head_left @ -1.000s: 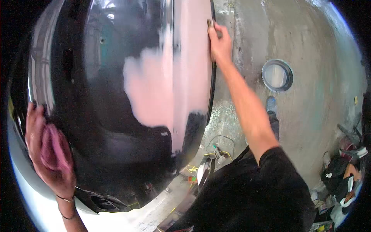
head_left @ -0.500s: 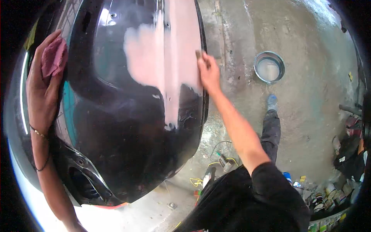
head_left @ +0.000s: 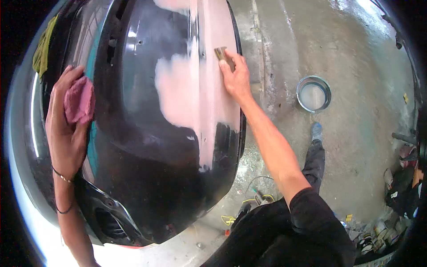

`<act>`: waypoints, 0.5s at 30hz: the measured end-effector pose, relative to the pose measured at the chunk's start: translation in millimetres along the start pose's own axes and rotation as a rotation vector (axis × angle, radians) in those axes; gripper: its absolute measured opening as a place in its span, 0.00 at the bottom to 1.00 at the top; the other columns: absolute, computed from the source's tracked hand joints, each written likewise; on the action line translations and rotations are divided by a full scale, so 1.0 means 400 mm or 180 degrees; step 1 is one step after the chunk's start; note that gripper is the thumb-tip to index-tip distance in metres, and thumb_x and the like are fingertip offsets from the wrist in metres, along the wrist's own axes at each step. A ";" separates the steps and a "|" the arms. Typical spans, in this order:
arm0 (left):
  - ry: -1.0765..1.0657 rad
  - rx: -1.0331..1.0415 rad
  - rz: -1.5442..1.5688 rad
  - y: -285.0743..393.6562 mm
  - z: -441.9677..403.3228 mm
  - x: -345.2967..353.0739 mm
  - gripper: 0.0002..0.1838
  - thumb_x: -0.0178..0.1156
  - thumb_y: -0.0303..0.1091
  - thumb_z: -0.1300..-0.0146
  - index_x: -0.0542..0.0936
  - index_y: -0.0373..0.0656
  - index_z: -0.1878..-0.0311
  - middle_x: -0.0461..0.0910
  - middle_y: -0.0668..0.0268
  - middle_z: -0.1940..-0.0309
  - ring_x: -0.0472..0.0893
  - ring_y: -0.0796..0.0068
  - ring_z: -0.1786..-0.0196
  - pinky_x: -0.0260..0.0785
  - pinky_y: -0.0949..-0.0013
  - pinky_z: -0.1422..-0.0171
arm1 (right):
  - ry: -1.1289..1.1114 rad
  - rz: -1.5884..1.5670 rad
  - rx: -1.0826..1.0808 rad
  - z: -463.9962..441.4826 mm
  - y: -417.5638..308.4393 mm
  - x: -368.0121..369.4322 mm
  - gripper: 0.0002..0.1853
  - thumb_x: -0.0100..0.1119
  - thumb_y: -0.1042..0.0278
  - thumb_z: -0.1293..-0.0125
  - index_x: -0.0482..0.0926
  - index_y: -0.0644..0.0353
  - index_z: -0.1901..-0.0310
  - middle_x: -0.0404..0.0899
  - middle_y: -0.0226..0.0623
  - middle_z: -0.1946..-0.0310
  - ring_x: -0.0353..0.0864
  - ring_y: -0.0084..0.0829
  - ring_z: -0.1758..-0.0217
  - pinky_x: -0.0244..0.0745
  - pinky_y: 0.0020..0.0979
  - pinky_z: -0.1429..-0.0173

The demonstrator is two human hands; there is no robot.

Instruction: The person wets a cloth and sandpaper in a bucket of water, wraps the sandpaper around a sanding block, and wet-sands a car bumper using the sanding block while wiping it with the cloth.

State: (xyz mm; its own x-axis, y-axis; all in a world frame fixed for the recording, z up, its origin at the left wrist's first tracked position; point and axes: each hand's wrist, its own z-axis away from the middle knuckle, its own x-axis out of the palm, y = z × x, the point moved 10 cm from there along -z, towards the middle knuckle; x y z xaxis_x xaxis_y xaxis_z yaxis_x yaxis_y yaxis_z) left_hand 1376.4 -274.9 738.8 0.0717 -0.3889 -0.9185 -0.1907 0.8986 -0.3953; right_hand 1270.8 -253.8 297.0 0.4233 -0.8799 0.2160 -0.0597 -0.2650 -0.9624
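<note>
A black car panel [head_left: 164, 191] fills the middle, with pale pink patches [head_left: 178, 102] across its far and right parts. My right hand [head_left: 235, 75] is over the pink strip near the panel's right edge, its fingers closed on a small, flat brownish piece that looks like folded sandpaper [head_left: 220, 54]. At the far left, my left hand [head_left: 66, 129] is wrapped around a pink cloth [head_left: 81, 101], beside the dark glass and teal strip [head_left: 92, 142]. Whether that hand rests on the car I cannot tell.
On the wet concrete floor [head_left: 356, 89] to the right stands a round bucket [head_left: 328, 95] with cloudy liquid. A yellow-green cloth [head_left: 43, 46] hangs at the far left. A cable and tool [head_left: 262, 198] lie near my body; mixed clutter [head_left: 378, 236] is at lower right.
My right hand has moved inward from the panel's right edge and farther up the pink strip. My left hand keeps hold of the pink cloth. The whole view has shifted slightly.
</note>
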 end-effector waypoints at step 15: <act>-0.0395 -0.0277 -0.0129 -0.010 -0.032 0.000 0.34 0.68 0.22 0.40 0.77 0.46 0.28 0.78 0.46 0.28 0.70 0.32 0.18 0.55 0.27 0.13 | -0.0457 -0.0138 0.0195 -0.458 0.042 0.120 0.23 0.63 0.66 0.22 0.83 0.57 0.28 0.80 0.48 0.31 0.76 0.49 0.27 0.69 0.49 0.20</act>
State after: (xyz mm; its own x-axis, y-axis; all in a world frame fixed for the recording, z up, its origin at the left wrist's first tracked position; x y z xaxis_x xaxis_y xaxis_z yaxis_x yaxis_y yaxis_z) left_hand 1364.7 -281.1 740.4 0.2005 -0.3914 -0.8981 -0.2690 0.8595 -0.4346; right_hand 1124.3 -372.6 321.4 0.5494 -0.8015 0.2362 0.0150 -0.2731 -0.9619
